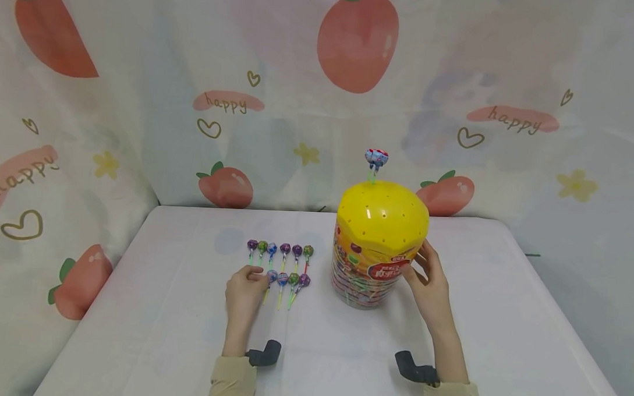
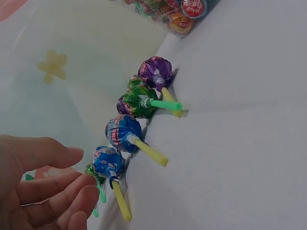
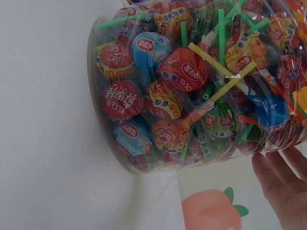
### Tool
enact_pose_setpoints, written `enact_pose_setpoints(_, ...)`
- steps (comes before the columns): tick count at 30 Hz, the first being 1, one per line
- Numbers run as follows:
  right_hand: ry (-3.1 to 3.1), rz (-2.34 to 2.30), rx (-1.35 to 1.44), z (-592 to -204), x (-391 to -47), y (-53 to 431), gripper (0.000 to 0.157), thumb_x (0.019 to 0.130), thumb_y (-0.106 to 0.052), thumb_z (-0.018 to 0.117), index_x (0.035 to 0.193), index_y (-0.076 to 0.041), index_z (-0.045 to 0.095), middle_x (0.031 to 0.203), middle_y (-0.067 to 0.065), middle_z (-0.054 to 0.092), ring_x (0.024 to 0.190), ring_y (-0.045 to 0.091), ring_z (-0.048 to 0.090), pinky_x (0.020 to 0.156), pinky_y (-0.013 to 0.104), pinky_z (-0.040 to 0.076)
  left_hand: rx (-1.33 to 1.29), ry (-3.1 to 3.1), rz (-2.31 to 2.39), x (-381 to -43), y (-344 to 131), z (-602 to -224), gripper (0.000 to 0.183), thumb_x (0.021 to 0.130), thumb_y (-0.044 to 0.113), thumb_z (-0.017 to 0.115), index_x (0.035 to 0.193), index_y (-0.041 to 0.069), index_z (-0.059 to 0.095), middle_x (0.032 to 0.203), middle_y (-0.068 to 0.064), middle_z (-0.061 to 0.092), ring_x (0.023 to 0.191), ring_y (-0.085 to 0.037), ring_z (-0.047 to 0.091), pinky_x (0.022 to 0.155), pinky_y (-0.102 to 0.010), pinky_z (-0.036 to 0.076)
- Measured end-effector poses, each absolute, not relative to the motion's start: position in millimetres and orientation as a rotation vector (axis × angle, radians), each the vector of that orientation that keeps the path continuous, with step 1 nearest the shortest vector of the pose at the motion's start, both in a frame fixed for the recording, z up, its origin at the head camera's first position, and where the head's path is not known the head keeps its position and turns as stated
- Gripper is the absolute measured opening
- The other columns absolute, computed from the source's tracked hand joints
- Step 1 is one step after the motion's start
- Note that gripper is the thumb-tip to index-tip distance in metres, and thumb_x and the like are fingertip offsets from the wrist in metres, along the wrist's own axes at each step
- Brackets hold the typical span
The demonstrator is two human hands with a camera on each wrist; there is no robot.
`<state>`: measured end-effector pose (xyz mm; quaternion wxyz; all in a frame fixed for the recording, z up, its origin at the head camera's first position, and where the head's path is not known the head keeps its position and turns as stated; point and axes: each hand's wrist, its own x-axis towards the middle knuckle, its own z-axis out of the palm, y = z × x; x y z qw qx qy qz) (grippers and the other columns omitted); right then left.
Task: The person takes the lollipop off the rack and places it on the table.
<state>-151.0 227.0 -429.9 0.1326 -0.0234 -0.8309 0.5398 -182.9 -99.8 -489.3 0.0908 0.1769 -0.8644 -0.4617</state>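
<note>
My left hand (image 1: 246, 293) is beside two rows of wrapped lollipops lying on the white table (image 1: 186, 333). Its fingertips are close to the leftmost blue lollipop (image 2: 108, 162) of the near row. In the left wrist view, thumb and loosely bent fingers stand apart with nothing between them. A big clear jar (image 1: 361, 290) of lollipops with a yellow lid (image 1: 381, 215) stands to the right. Against its right side rests my right hand (image 1: 428, 286), thumb toward the front and fingers spread toward the back. A blue-and-red wrapped lollipop (image 1: 376, 158) sticks up at the lid's rear edge.
Purple, green and blue lollipops make up the far row (image 1: 285, 249). A patterned cloth backdrop (image 1: 309, 128) hangs behind the table and along its sides. Each wrist wears a black camera mount, one being the left mount (image 1: 265, 354).
</note>
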Motion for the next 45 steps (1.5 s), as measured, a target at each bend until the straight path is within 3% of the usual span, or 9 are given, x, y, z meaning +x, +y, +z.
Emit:
enact_pose_setpoints(3,-2.416,1.558,-0.08,-429.7,-151.0,228.0,0.067,0.096,-0.024,0.057,0.153,-0.023,0.022,0.152,0.008,0.036,0.138,0.028,0.039,0.104,0.02,0.04,0.505,-2.546,-1.384,-181.9,-96.6,-484.8,0.025,0.081,0.019,0.073,0.101,0.005,0.071,0.084,-0.012,0.073,0.071,-0.023,0.066,0.056,-0.026,0.044)
enact_pose_setpoints(16,-2.419,1.55,-0.086,-429.4,-149.4,230.2,0.066,0.097,-0.023,0.057,0.153,-0.022,0.022,0.152,0.008,0.036,0.138,0.028,0.038,0.105,0.024,0.04,0.381,-2.463,-1.45,-177.4,-81.3,-462.0,0.026,0.081,0.018,0.074,0.104,0.006,0.071,0.088,-0.009,0.074,0.076,-0.022,0.069,0.065,-0.029,0.051)
enact_pose_setpoints(23,-2.398,1.579,-0.051,-430.0,-149.5,226.8,0.067,0.096,-0.021,0.057,0.153,-0.021,0.022,0.152,0.01,0.035,0.139,0.029,0.038,0.109,0.049,0.038,0.316,-2.401,-1.459,-169.2,-80.5,-442.6,0.024,0.083,0.016,0.073,0.105,0.007,0.071,0.09,-0.01,0.073,0.08,-0.022,0.069,0.065,-0.027,0.052)
enact_pose_setpoints(31,-2.383,1.589,-0.044,-430.2,-151.5,224.7,0.067,0.096,-0.022,0.057,0.153,-0.02,0.023,0.152,0.011,0.035,0.139,0.031,0.037,0.109,0.054,0.037,0.177,-2.293,-1.477,-165.4,-72.7,-422.2,0.023,0.081,0.013,0.075,0.104,0.007,0.072,0.088,-0.006,0.073,0.079,-0.019,0.068,0.064,-0.019,0.05)
enact_pose_setpoints(35,-2.392,1.569,-0.05,-431.4,-151.9,225.8,0.066,0.096,-0.022,0.057,0.153,-0.021,0.023,0.152,0.01,0.036,0.139,0.03,0.038,0.109,0.049,0.039,0.107,-2.266,-1.479,-166.1,-67.0,-411.2,0.023,0.082,0.014,0.075,0.104,0.009,0.072,0.088,-0.005,0.073,0.08,-0.018,0.068,0.065,-0.018,0.049)
enact_pose_setpoints(38,-2.404,1.554,-0.058,-431.6,-151.7,226.6,0.066,0.096,-0.023,0.057,0.153,-0.022,0.023,0.152,0.008,0.036,0.138,0.028,0.039,0.108,0.032,0.042,0.054,-2.234,-1.498,-167.5,-62.1,-401.3,0.022,0.082,0.014,0.075,0.103,0.01,0.072,0.087,-0.005,0.073,0.08,-0.018,0.067,0.066,-0.019,0.049)
enact_pose_setpoints(40,-2.408,1.548,-0.063,-431.9,-151.7,227.1,0.066,0.096,-0.023,0.057,0.153,-0.022,0.023,0.152,0.007,0.037,0.138,0.027,0.039,0.106,0.026,0.041,0.015,-2.218,-1.504,-169.2,-58.4,-394.8,0.022,0.082,0.014,0.075,0.103,0.01,0.072,0.087,-0.005,0.073,0.079,-0.018,0.067,0.066,-0.019,0.049)
enact_pose_setpoints(42,-2.404,1.557,-0.066,-432.0,-151.5,227.2,0.066,0.096,-0.023,0.057,0.153,-0.021,0.023,0.152,0.008,0.036,0.138,0.028,0.039,0.108,0.03,0.041,-0.014,-2.205,-1.514,-171.2,-54.4,-388.2,0.021,0.082,0.014,0.075,0.103,0.01,0.072,0.086,-0.005,0.073,0.079,-0.018,0.067,0.067,-0.02,0.05)
enact_pose_setpoints(45,-2.393,1.571,-0.065,-432.5,-151.5,227.3,0.066,0.096,-0.023,0.057,0.153,-0.02,0.023,0.152,0.009,0.036,0.139,0.029,0.038,0.109,0.047,0.039,-0.05,-2.195,-1.54,-175.0,-48.6,-379.4,0.021,0.083,0.015,0.075,0.103,0.012,0.072,0.087,-0.005,0.074,0.08,-0.017,0.068,0.067,-0.019,0.05)
